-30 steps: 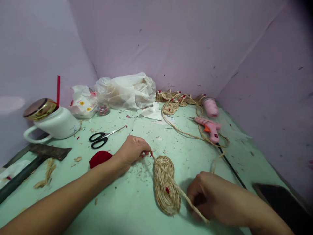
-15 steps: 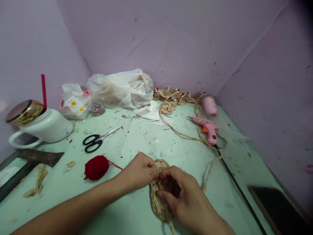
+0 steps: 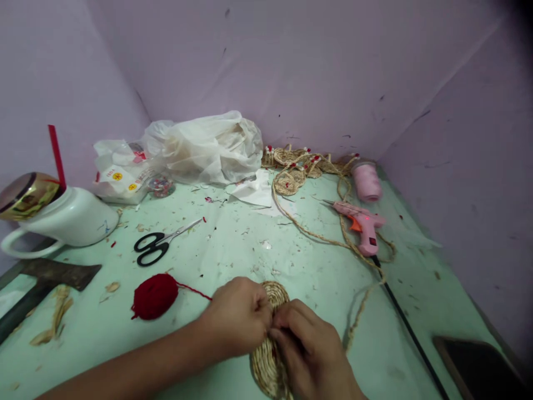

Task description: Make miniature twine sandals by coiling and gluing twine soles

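Note:
An oval coiled straw-rope piece [image 3: 266, 369] lies on the table under both hands, its middle partly hidden by them. My left hand [image 3: 241, 316] is closed in a fist over its upper left side, on the red yarn that runs in from the ball of red yarn [image 3: 155, 296]. From the right, my right hand [image 3: 310, 347] pinches thumb and forefinger together against the left fingertips. The yarn between the fingers is mostly hidden, though a small bit of red shows on the coil below them.
Black-handled scissors [image 3: 160, 243], a hammer-like tool [image 3: 60, 272] and a white mug [image 3: 75, 216] stand left. A pink glue gun [image 3: 364, 222], its cord, loose straw rope [image 3: 312, 233] and a dark flat device [image 3: 478, 364] lie right. Plastic bags [image 3: 208, 147] and coiled straw pieces [image 3: 291, 166] line the back.
The view has shifted slightly. My right thumb has closed up to its forefinger, and both hands' fingertips now meet, covering the red yarn that showed between them.

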`<state>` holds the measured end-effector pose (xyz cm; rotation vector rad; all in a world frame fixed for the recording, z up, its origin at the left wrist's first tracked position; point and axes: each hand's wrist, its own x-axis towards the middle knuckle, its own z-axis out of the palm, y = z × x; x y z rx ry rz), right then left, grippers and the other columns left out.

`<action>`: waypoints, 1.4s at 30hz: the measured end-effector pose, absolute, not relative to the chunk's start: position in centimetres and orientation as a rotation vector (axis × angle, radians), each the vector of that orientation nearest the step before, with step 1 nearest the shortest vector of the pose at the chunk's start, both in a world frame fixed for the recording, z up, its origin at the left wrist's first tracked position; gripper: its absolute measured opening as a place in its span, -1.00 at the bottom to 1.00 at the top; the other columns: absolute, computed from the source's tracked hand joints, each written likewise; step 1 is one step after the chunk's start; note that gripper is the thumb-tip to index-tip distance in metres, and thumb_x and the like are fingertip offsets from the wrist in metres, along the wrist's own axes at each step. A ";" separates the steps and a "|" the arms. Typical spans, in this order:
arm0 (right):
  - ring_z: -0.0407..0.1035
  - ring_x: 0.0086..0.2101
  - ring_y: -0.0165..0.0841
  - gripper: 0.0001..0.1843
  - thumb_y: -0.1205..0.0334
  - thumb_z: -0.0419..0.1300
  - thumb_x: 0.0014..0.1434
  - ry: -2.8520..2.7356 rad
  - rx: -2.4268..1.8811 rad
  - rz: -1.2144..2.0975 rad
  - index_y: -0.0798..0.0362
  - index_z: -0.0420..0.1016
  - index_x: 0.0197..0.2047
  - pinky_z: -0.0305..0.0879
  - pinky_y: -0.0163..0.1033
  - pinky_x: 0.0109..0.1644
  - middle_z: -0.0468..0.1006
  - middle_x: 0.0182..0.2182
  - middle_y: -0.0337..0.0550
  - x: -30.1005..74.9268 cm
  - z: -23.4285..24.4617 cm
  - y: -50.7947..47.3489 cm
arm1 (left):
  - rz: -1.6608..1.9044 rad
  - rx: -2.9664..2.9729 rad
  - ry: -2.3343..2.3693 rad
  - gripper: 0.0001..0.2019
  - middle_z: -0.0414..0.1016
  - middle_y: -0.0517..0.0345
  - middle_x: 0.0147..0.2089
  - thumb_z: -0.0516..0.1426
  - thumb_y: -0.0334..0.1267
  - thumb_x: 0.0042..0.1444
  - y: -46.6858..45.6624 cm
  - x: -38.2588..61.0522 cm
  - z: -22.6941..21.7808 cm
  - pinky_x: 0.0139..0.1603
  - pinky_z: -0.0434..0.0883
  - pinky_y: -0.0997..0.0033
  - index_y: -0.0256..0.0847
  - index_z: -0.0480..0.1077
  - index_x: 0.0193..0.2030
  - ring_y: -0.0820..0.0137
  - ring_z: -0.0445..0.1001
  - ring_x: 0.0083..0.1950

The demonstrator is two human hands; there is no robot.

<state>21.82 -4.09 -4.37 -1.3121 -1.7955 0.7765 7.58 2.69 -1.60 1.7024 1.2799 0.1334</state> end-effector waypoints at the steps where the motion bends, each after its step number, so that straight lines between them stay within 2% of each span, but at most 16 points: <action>1: 0.35 -0.46 -0.41 -0.85 0.40 0.00 0.13 -1.850 -1.301 0.763 0.04 0.35 -0.40 0.26 -0.36 -0.43 0.40 -0.47 -0.17 22.0 -4.4 -4.0 | 0.125 1.795 1.316 -0.81 0.13 0.28 -0.67 0.00 -0.29 -0.13 2.4 7.6 -1.5 -0.56 -0.02 0.48 -0.20 0.15 -0.69 0.48 0.11 -0.58; 4: 0.39 -0.42 -0.42 -0.85 0.42 0.01 0.13 -1.938 -1.287 0.734 0.03 0.36 -0.35 0.31 -0.38 -0.40 0.42 -0.36 -0.12 22.3 -4.4 -3.8 | 0.106 1.950 1.353 -0.86 0.30 0.23 -0.61 0.01 -0.26 -0.07 1.9 7.5 -1.3 -0.52 0.00 0.45 -0.18 0.28 -0.58 0.43 0.22 -0.55; 7: 0.41 -0.37 -0.43 -0.83 0.45 0.00 0.11 -1.992 -1.189 0.739 0.03 0.36 -0.34 0.34 -0.40 -0.36 0.43 -0.31 -0.10 22.5 -4.1 -3.4 | 0.068 1.993 1.333 -0.91 0.38 0.21 -0.57 0.02 -0.29 -0.07 1.6 7.2 -1.3 -0.51 0.02 0.45 -0.16 0.32 -0.49 0.41 0.28 -0.53; 14: 0.41 -0.44 -0.45 -0.79 0.46 0.02 0.10 -2.012 -1.169 0.742 0.02 0.42 -0.32 0.34 -0.42 -0.44 0.46 -0.37 -0.14 22.6 -4.2 -3.7 | 0.044 2.101 1.258 -0.87 0.43 0.14 -0.50 -0.03 -0.27 0.02 1.0 6.7 -1.4 -0.48 0.09 0.42 -0.17 0.30 -0.46 0.34 0.35 -0.48; 21: 0.47 -0.38 -0.44 -0.74 0.52 0.02 0.07 -2.029 -1.028 0.876 0.02 0.44 -0.31 0.35 -0.44 -0.36 0.55 -0.34 -0.15 22.7 -3.9 -3.6 | 0.047 1.967 1.359 -0.89 0.40 0.19 -0.57 0.01 -0.29 -0.05 1.6 6.9 -1.2 -0.52 0.03 0.45 -0.16 0.32 -0.51 0.39 0.30 -0.53; 27: 0.39 -0.56 -0.46 -0.92 0.37 0.12 0.08 -1.660 -1.381 1.115 0.02 0.39 -0.41 0.29 -0.44 -0.49 0.52 -0.55 -0.28 21.9 -4.2 -3.8 | -0.046 2.027 1.232 -0.86 0.42 0.19 -0.54 0.00 -0.31 -0.01 2.5 5.9 0.2 -0.51 0.03 0.44 -0.11 0.39 -0.38 0.38 0.31 -0.50; 31: 0.37 -0.57 -0.46 -0.92 0.33 0.22 -0.02 -1.293 -1.567 1.208 0.02 0.37 -0.42 0.27 -0.44 -0.52 0.49 -0.58 -0.32 21.1 -4.4 -4.0 | -0.210 2.166 1.296 -0.79 0.42 0.14 -0.56 -0.02 -0.26 0.05 2.5 4.6 1.0 -0.50 0.03 0.41 -0.17 0.34 -0.55 0.36 0.32 -0.51; 33: 0.31 -0.62 -0.48 -0.91 0.29 0.24 -0.02 -1.328 -1.605 1.167 0.03 0.38 -0.48 0.23 -0.44 -0.57 0.45 -0.64 -0.34 21.0 -4.5 -4.1 | -0.272 2.233 1.304 -0.74 0.42 0.11 -0.57 -0.03 -0.24 0.07 2.2 4.1 1.4 -0.49 0.05 0.39 -0.19 0.29 -0.60 0.35 0.34 -0.51; 36: 0.30 -0.63 -0.49 -0.88 0.26 0.23 0.03 -1.507 -1.547 1.018 0.04 0.42 -0.51 0.22 -0.44 -0.56 0.46 -0.65 -0.32 21.3 -4.6 -4.2 | -0.280 2.295 1.206 -0.75 0.43 0.11 -0.55 -0.04 -0.26 0.08 1.8 3.9 2.2 -0.48 0.10 0.40 -0.20 0.30 -0.58 0.36 0.35 -0.50; 39: 0.38 -0.54 -0.49 -0.92 0.34 0.20 0.08 -1.696 -1.365 0.839 0.04 0.45 -0.44 0.26 -0.46 -0.46 0.51 -0.56 -0.28 21.7 -4.4 -4.2 | -0.245 2.289 1.082 -0.74 0.45 0.12 -0.51 -0.07 -0.27 0.12 1.4 4.8 3.2 -0.49 0.14 0.42 -0.20 0.34 -0.51 0.36 0.38 -0.50; 42: 0.39 -0.50 -0.49 -0.86 0.46 0.13 0.10 -1.821 -1.227 0.723 0.06 0.46 -0.38 0.27 -0.48 -0.41 0.50 -0.52 -0.23 21.9 -4.1 -4.0 | -0.268 2.285 0.890 -0.75 0.48 0.10 -0.47 -0.06 -0.33 0.13 1.0 6.1 3.9 -0.49 0.17 0.44 -0.23 0.37 -0.48 0.36 0.42 -0.45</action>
